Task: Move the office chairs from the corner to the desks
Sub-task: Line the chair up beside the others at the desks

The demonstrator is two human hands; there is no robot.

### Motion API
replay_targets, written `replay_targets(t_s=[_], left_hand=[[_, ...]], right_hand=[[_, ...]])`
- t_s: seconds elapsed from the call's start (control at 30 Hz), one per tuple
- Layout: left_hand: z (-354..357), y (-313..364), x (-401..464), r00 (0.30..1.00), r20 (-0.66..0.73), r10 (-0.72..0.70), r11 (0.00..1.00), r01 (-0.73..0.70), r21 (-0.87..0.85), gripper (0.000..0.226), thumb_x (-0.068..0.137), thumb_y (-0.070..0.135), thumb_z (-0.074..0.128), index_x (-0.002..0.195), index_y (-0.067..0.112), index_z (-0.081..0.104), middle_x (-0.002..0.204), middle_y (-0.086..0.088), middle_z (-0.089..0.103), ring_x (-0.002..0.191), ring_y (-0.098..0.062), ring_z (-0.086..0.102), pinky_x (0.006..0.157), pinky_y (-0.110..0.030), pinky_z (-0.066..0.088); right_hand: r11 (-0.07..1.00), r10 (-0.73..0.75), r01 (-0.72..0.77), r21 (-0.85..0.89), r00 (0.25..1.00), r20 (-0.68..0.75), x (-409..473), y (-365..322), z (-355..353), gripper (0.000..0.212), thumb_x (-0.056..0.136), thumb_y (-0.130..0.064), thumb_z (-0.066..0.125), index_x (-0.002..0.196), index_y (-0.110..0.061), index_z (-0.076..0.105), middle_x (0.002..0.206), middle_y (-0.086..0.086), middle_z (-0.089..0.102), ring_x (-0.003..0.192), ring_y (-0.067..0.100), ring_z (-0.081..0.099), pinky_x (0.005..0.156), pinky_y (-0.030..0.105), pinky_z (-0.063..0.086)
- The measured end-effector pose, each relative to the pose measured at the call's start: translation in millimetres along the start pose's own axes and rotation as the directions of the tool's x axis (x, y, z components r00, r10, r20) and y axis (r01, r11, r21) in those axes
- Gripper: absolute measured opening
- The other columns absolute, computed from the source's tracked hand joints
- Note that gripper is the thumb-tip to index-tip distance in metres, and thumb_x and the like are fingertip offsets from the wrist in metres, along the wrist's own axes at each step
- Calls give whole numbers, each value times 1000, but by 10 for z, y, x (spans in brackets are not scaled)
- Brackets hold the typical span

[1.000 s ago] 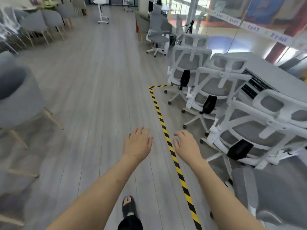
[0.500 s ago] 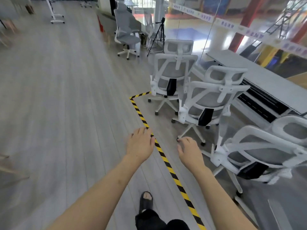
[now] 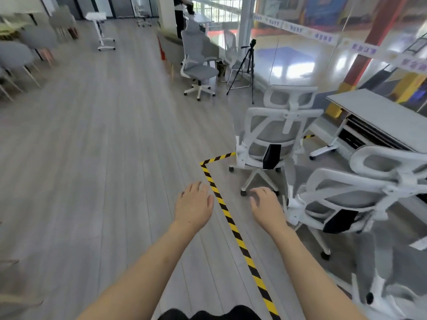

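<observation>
With the left hand [image 3: 194, 205] and right hand [image 3: 265, 204] held empty, fingers loosely apart, the nearest white office chair [image 3: 344, 199], just right of the striped floor tape [image 3: 231, 222], should be gripped by its backrest frame and rolled steadily toward the desk [image 3: 381, 116].

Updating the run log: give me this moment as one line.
left hand: open, empty | right hand: open, empty | nearest white chair: untouched, right of striped tape | desk: beyond

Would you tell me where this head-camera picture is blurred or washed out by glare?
Head view: the grey chairs at far left are smeared; bright glare whitens the glossy floor beyond the glass; both hands and the striped tape stay fairly sharp.
</observation>
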State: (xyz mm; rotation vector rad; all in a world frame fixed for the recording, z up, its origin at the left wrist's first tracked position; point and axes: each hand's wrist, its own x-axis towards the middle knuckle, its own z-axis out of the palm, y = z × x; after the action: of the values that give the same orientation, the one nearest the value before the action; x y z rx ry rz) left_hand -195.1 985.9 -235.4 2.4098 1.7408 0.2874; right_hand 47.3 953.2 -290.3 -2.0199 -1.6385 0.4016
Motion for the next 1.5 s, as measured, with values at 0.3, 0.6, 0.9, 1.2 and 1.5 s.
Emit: replay_targets(t_s=[0.3, 0.6, 0.9, 1.2, 1.5], left_hand=[[251, -303, 2347, 990, 32, 140, 990, -140, -4, 40, 107, 36, 33, 140, 20, 48, 142, 0, 52, 128, -21, 49, 97, -37, 42], [342, -265, 4554, 910, 111, 398, 917, -394, -61, 47, 106, 39, 32, 149, 25, 41, 144, 0, 50, 129, -24, 49, 99, -41, 43], [625, 290, 5957, 794, 182, 580, 814, -574, -90, 40, 107, 39, 36, 141, 19, 45, 137, -2, 53, 126, -25, 50, 97, -43, 48], [1271, 966, 7284, 692, 428, 582, 788, -610, -84, 53, 109, 32, 30, 158, 17, 18, 170, -8, 9, 154, -32, 14, 114, -56, 35], [1697, 1098, 7639, 632, 522, 573, 739, -673, 4, 74, 108, 34, 32, 162, 17, -16, 169, -4, -25, 157, -37, -15, 124, -61, 10]], right_hand=[[991, 130, -127, 28, 985, -115, 1969, 250, 178, 29, 100, -25, 55, 128, -19, 63, 133, 0, 56, 125, 23, 51, 102, 38, 44], [924, 375, -383, 9, 899, -226, 3411, 355, 9, 31, 101, -29, 51, 130, -25, 61, 138, -2, 54, 128, 21, 47, 101, 37, 44], [856, 502, -517, 15, 823, -268, 4380, 847, -145, 31, 102, -28, 51, 131, -21, 59, 138, 4, 54, 128, 26, 48, 104, 38, 41], [839, 519, -544, 22, 786, -335, 5889, 1881, -754, 55, 101, -36, 58, 148, -11, 43, 151, 13, 44, 139, 35, 40, 111, 48, 39], [792, 609, -598, 125, 756, -241, 6653, 2433, -694, 66, 104, -37, 53, 160, -17, 24, 160, 10, 34, 139, 33, 44, 106, 46, 42]])
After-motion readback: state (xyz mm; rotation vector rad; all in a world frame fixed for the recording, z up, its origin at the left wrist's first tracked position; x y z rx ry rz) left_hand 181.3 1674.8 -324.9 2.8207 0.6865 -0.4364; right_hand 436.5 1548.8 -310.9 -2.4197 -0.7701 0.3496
